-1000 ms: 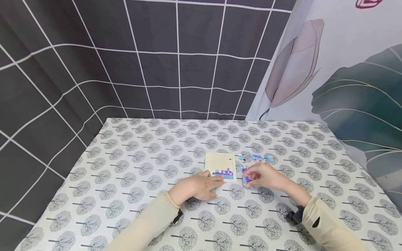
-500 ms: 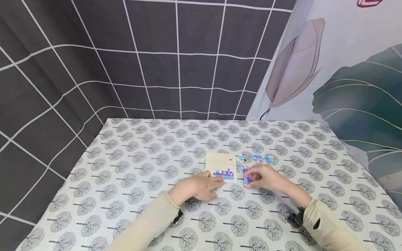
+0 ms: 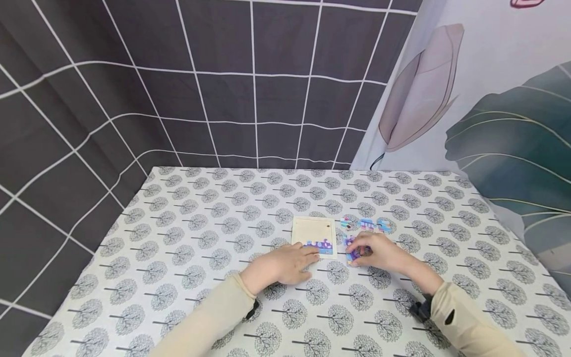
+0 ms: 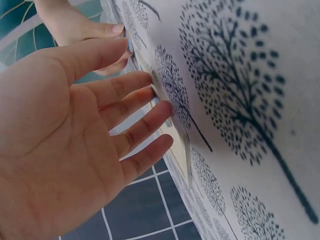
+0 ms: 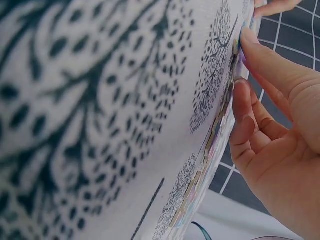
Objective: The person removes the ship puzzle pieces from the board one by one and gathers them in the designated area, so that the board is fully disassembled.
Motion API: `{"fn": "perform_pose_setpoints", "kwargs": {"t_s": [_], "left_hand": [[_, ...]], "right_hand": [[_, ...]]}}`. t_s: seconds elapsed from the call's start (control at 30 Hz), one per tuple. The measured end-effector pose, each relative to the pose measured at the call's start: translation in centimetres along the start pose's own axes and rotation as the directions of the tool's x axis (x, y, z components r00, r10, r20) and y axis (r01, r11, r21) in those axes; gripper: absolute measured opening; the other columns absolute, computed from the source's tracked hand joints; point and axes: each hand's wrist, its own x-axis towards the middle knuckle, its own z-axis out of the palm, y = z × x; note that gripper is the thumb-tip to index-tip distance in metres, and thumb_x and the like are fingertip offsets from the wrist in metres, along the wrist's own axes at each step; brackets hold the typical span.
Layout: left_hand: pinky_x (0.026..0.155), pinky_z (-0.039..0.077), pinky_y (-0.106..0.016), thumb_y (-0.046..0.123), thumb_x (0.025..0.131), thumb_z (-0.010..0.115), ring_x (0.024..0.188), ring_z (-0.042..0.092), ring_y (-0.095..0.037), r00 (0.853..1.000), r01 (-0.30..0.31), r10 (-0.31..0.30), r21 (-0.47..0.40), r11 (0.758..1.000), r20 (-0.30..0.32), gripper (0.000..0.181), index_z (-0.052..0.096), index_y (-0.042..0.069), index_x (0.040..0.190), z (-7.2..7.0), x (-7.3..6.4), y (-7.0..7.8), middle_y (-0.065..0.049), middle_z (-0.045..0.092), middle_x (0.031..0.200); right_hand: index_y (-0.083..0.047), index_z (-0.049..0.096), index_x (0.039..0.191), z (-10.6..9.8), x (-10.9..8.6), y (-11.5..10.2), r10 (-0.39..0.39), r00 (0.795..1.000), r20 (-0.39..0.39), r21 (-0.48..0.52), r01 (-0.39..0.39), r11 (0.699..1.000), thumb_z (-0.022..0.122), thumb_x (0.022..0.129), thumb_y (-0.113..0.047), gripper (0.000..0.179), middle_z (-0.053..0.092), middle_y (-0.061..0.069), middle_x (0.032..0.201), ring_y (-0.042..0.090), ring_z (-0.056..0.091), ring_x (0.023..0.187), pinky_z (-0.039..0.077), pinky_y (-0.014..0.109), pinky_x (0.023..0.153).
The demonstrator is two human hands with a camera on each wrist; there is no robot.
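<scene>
A square wooden puzzle tray (image 3: 313, 229) lies flat on the table with joined blue and purple pieces (image 3: 326, 247) along its near edge. My left hand (image 3: 287, 263) rests with its fingertips on the near left part of that edge; the left wrist view shows the fingers (image 4: 135, 125) extended and apart. Just right of the tray, my right hand (image 3: 379, 252) pinches a purple and blue jigsaw piece (image 3: 352, 256) between thumb and fingers, low at the tabletop. The right hand's fingers hide much of this piece and of others beside it.
Several colourful jigsaw pieces (image 3: 367, 224) lie in a row beyond my right hand. A tree-print cloth (image 3: 200, 258) covers the table. A dark grid curtain (image 3: 218, 99) hangs behind, and a floral curtain (image 3: 415, 99) hangs at the right.
The right thumb and fingers have shifted slightly around the jigsaw piece, which shows at a different angle. My left hand stays at the tray's near edge.
</scene>
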Motion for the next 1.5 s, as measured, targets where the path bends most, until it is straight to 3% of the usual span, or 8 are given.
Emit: {"fn": "perform_pose_setpoints", "kwargs": {"t_s": [0.17, 0.47, 0.63, 0.87, 1.2, 1.5], "left_hand": [[0.113, 0.027, -0.037, 0.032, 0.096, 0.046, 0.137, 0.030, -0.020, 0.999, -0.024, 0.025, 0.010, 1.000, -0.040, 0.052, 0.036, 0.016, 0.144, 0.2, 0.3, 0.0, 0.002, 0.028, 0.152], [0.114, 0.022, -0.036, 0.034, 0.097, 0.044, 0.139, 0.025, -0.022, 0.998, -0.060, 0.060, -0.019, 0.998, -0.026, 0.055, 0.028, 0.022, 0.148, 0.4, 0.4, -0.3, 0.006, 0.023, 0.154], [0.114, 0.023, -0.039, 0.034, 0.097, 0.044, 0.139, 0.026, -0.025, 0.999, -0.036, 0.036, -0.005, 0.999, -0.013, 0.053, 0.029, 0.023, 0.147, 0.3, 0.3, 0.1, 0.009, 0.023, 0.153], [0.113, 0.025, -0.036, 0.035, 0.097, 0.045, 0.139, 0.027, -0.022, 0.999, -0.033, 0.034, 0.060, 0.998, -0.014, 0.054, 0.031, 0.021, 0.147, 0.2, 0.3, 0.7, 0.008, 0.024, 0.153], [0.112, 0.027, -0.035, 0.036, 0.096, 0.046, 0.138, 0.028, -0.021, 1.000, -0.010, 0.011, 0.063, 0.998, -0.015, 0.055, 0.032, 0.020, 0.146, 0.5, 0.4, 0.7, 0.009, 0.023, 0.153], [0.111, 0.030, -0.036, 0.035, 0.096, 0.045, 0.137, 0.030, -0.019, 0.999, -0.025, 0.026, 0.053, 0.998, -0.024, 0.053, 0.034, 0.019, 0.145, 0.4, 0.5, 0.7, 0.008, 0.024, 0.153]], "right_hand": [[-0.014, 0.071, 0.099, 0.1, 0.0, -0.1, 0.015, 1.000, 0.004, -0.043, -0.015, 0.999, 0.078, 0.072, -0.022, 0.029, 0.060, -0.007, 0.091, 0.004, 0.051, 0.073, 0.047, 0.019, 0.063], [-0.010, 0.068, 0.107, 0.1, -0.1, -0.6, 0.009, 1.000, -0.007, -0.115, -0.010, 0.993, 0.077, 0.072, -0.022, 0.038, 0.060, -0.005, 0.090, 0.002, 0.050, 0.070, 0.047, 0.018, 0.061], [-0.003, 0.063, 0.114, -0.1, -0.1, -0.6, 0.002, 1.000, -0.015, -0.066, -0.003, 0.998, 0.078, 0.072, -0.019, 0.047, 0.056, -0.004, 0.084, 0.005, 0.050, 0.071, 0.049, 0.019, 0.063], [-0.002, 0.057, 0.123, -1.3, 0.0, -0.9, -0.012, 0.993, -0.116, 0.028, 0.016, 0.999, 0.077, 0.073, -0.029, 0.059, 0.064, 0.004, 0.090, 0.015, 0.059, 0.077, 0.052, 0.028, 0.066], [-0.008, 0.057, 0.125, -1.5, 1.6, -1.3, -0.003, 0.994, -0.113, -0.004, 0.003, 1.000, 0.075, 0.076, -0.031, 0.057, 0.066, 0.005, 0.109, 0.020, 0.062, 0.095, 0.054, 0.037, 0.078], [-0.009, 0.058, 0.124, -0.8, 3.9, -2.3, -0.066, 0.992, -0.108, 0.042, 0.071, 0.997, 0.072, 0.081, -0.025, 0.048, 0.066, 0.004, 0.112, 0.018, 0.061, 0.098, 0.052, 0.041, 0.084]]}}
